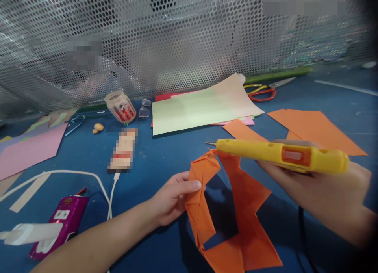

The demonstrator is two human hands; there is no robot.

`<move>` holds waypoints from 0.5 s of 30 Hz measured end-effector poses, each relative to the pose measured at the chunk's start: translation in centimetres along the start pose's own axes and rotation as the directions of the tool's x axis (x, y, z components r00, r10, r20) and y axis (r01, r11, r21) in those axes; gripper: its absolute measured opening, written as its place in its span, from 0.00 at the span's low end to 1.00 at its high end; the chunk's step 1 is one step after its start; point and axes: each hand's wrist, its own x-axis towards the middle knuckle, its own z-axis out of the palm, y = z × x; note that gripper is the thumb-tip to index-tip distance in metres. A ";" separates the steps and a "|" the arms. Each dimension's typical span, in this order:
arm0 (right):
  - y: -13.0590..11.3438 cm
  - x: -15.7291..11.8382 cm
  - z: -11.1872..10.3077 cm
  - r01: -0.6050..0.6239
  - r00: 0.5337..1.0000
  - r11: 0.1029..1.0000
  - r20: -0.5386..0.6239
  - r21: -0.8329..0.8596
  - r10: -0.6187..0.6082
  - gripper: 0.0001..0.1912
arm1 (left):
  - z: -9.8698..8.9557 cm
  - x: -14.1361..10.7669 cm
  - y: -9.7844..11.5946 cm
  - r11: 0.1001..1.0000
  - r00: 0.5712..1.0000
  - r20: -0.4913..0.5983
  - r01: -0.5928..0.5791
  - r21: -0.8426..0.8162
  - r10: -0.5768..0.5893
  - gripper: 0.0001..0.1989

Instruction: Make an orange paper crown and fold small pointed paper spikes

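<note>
My left hand (177, 194) pinches a folded orange paper piece (203, 214) between thumb and fingers. The paper bends round into an open ring of creased, pointed sections above the blue table. In my right hand (319, 198) is a yellow hot glue gun (254, 150), its metal nozzle pointing left. The nozzle tip is close to the top fold of the orange paper; whether it touches I cannot tell. My right fingers are partly hidden behind the gun. Beyond that hand lie flat orange sheets (321, 131).
Pale green paper (195, 113) lies on coloured sheets at the back, beside scissors (265, 92). A glass jar (121, 106), glasses (144, 109) and a phone (123, 151) on a white cable are left of centre. A purple power strip (63, 221) sits front left. Perforated metal (189, 40) walls the back.
</note>
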 end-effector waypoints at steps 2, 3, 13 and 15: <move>-0.1 -0.1 0.0 0.003 1.000 1.000 0.008 -0.004 -0.003 0.28 | 0.0 0.0 0.0 1.000 1.000 0.004 0.004 0.006 -0.004 0.18; -0.2 -0.1 0.0 0.004 1.000 1.000 0.012 -0.005 -0.004 0.30 | 0.0 0.0 0.0 1.000 1.000 0.006 0.005 0.009 -0.005 0.18; -0.1 -0.8 0.4 -0.029 0.999 0.999 0.045 -0.015 0.030 0.34 | 0.5 0.2 0.1 0.999 0.999 0.032 0.006 0.042 -0.008 0.19; 0.2 -0.9 0.4 -0.033 0.999 0.999 0.040 -0.017 0.034 0.30 | 0.6 0.1 0.1 0.999 0.999 0.042 -0.004 0.047 0.002 0.19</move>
